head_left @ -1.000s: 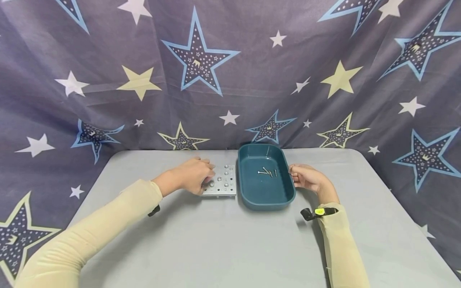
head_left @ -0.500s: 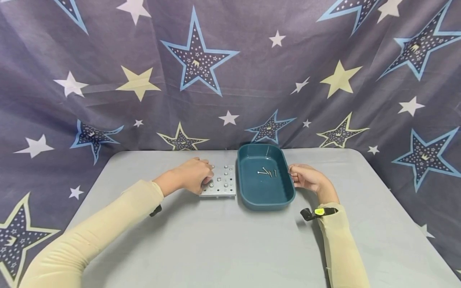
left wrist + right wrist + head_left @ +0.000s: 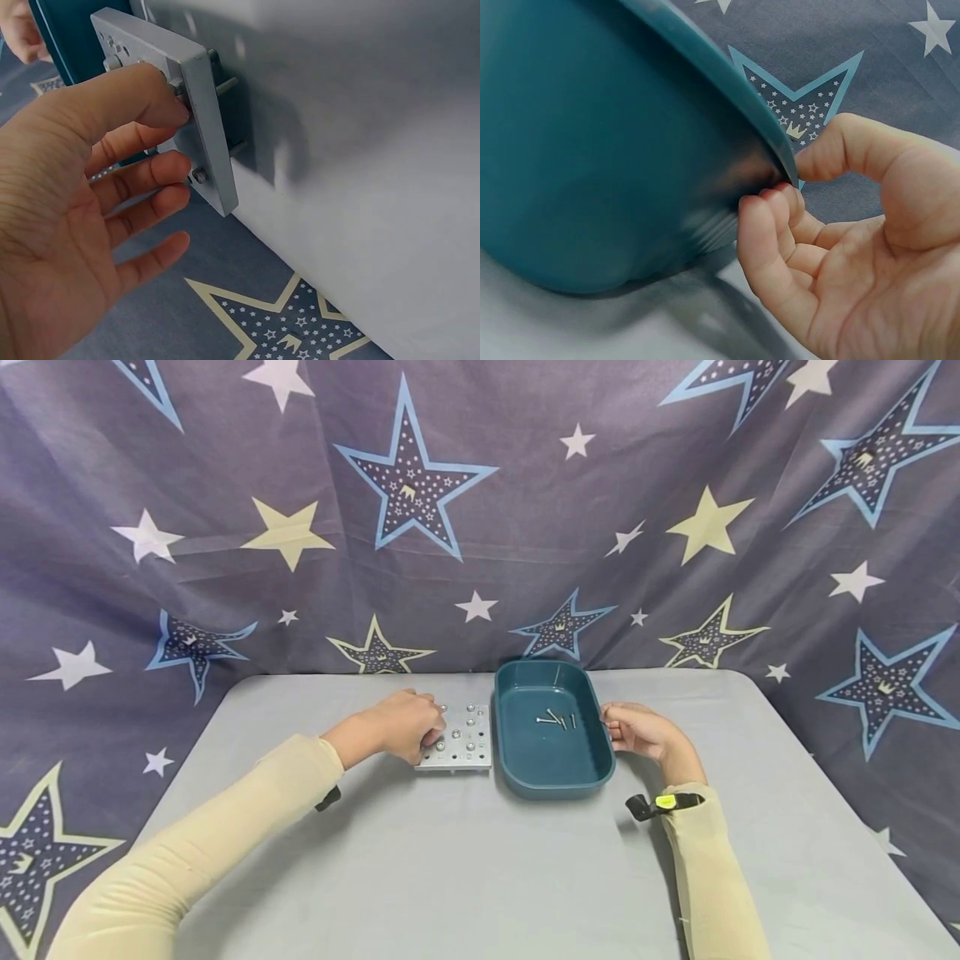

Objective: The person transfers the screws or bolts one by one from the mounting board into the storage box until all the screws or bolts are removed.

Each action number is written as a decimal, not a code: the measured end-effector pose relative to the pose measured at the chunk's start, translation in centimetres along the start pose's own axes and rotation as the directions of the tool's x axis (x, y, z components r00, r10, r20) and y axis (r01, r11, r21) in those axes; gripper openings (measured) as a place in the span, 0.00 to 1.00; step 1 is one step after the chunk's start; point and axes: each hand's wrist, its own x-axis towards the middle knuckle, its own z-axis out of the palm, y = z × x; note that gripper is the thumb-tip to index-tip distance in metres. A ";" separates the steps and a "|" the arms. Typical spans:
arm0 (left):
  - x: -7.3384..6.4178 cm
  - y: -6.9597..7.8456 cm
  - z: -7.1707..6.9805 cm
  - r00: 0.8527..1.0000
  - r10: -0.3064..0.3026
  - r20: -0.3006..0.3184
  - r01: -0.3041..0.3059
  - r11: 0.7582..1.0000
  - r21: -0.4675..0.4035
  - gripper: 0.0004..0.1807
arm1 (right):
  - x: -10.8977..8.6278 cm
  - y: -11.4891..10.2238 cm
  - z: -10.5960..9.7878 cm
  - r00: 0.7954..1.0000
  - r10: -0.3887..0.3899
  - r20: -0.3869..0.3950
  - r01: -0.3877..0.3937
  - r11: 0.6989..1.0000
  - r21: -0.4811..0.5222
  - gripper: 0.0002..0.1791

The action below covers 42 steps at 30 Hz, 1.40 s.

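Note:
A silver metal plate (image 3: 467,758) with holes and several bolts standing in it sits left of the teal tray (image 3: 555,768). Bolt shanks stick out of the plate's underside in the left wrist view. My left hand (image 3: 405,727) is at the plate's left part, thumb and forefinger pinching a bolt there, whose head they mostly cover; the other fingers curve loosely. One bolt (image 3: 199,175) shows near the plate's corner beside my fingers. My right hand (image 3: 636,728) pinches the right rim of the tray between thumb and fingers. Several loose bolts (image 3: 553,719) lie inside the tray.
Plate and tray stand side by side near the back of the grey table (image 3: 480,868). Behind the table's rear edge hangs a star-patterned cloth (image 3: 480,527). A black wrist camera (image 3: 641,807) sits on the right forearm.
My left forearm has shifted slightly to the right, the hand staying at the same spot on the plate. My right hand, the tray and the loose bolts look unchanged.

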 end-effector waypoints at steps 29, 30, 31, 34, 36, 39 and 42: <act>0.5 -0.3 0.0 0.996 -0.052 0.073 0.055 0.998 -0.035 0.15 | 0.1 0.0 0.0 1.000 -0.001 0.019 0.001 1.000 -0.004 0.17; 0.5 -0.3 0.0 0.996 -0.053 0.076 0.055 0.998 -0.036 0.15 | 0.1 0.0 0.0 1.000 -0.002 0.019 0.002 1.000 -0.005 0.17; 0.5 -0.3 0.0 0.996 -0.053 0.077 0.056 0.998 -0.036 0.15 | 0.1 0.1 0.0 1.000 -0.002 0.018 0.002 1.000 -0.006 0.17; 0.5 -0.3 0.1 0.996 -0.052 0.075 0.055 0.998 -0.037 0.14 | 0.1 0.1 0.0 1.000 -0.002 0.016 0.002 1.000 -0.008 0.18; 0.5 -0.3 0.1 0.996 -0.051 0.074 0.054 0.998 -0.038 0.14 | 0.2 0.1 0.0 1.000 -0.001 0.015 0.001 1.000 -0.009 0.18; 0.5 -0.3 0.0 0.996 -0.049 0.071 0.051 0.998 -0.039 0.13 | 0.2 0.1 0.1 1.000 0.000 0.012 0.000 1.000 -0.008 0.17; 0.5 -0.2 0.0 0.997 -0.045 0.067 0.048 0.998 -0.034 0.13 | 0.1 0.1 0.0 1.000 0.002 0.007 -0.002 1.000 -0.007 0.17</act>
